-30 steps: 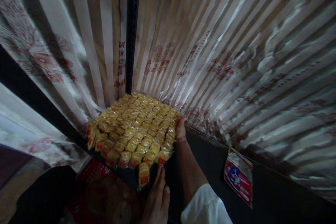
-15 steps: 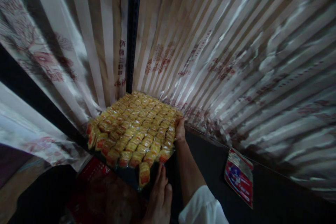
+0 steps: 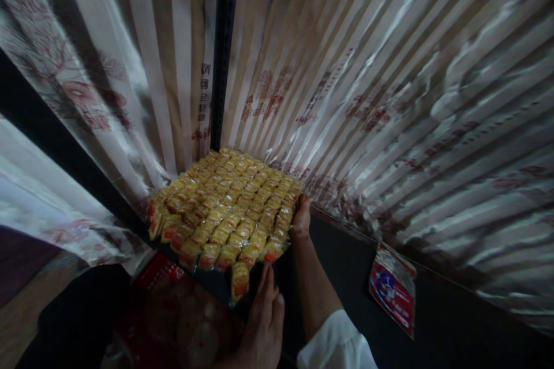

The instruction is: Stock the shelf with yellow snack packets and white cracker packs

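Note:
A broad block of small yellow-and-red snack packs in clear wrappers (image 3: 234, 202) stands in tight rows in the corner of a dark shelf. One single pack (image 3: 239, 281) juts out at the block's front. My right hand (image 3: 302, 216) rests against the block's right side, its fingers partly hidden there. My left hand (image 3: 266, 317) reaches up from below with fingers stretched out and close together. Its fingertips are at the front edge by the right-hand packs; whether they touch is hard to tell.
Pleated, printed plastic-and-paper sheeting (image 3: 367, 98) lines the back and left sides, meeting at a dark upright post (image 3: 225, 40). A red pouch (image 3: 393, 291) lies on the dark shelf surface (image 3: 341, 259) to the right. A dim red package (image 3: 173, 311) is at lower left.
The view has shifted slightly, so the block sits a little further right and higher in the picture. Both hands keep nearly the same places against the packs.

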A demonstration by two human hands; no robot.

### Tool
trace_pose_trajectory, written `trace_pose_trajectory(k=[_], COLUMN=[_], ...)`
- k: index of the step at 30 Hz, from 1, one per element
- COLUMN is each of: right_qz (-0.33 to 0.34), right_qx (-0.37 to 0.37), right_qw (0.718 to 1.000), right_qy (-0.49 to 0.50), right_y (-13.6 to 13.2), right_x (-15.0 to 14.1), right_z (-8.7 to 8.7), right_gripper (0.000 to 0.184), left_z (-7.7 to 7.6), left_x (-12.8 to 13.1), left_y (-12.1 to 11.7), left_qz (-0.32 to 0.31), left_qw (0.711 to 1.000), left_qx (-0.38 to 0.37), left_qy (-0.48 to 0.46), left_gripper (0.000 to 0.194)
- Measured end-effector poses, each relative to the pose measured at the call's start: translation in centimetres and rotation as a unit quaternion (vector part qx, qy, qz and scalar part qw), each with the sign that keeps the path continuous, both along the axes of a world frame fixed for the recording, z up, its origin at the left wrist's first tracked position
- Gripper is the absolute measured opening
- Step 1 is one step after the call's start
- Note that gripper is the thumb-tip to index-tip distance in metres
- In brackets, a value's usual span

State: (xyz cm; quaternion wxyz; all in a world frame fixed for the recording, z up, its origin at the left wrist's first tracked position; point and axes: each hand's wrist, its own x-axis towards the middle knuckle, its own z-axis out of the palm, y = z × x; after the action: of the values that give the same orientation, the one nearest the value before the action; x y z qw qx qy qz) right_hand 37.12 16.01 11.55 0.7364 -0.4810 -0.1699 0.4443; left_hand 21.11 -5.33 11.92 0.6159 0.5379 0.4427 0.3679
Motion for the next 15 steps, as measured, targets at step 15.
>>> trace_pose_trajectory(k=[15], right_qz=[0.010], right_qx=[0.009], right_qw=[0.999], right_qy=[-0.029], right_y=[-1.1], right_x=[-0.5], right_z=[0.1], right_gripper=[0.051], left_z=[1.6], left_x=[0.7], left_y=[0.2], left_qz=[0.019], left_qw=[1.000], left_qx=[-0.001], left_qy=[0.011], left_gripper=[0.054])
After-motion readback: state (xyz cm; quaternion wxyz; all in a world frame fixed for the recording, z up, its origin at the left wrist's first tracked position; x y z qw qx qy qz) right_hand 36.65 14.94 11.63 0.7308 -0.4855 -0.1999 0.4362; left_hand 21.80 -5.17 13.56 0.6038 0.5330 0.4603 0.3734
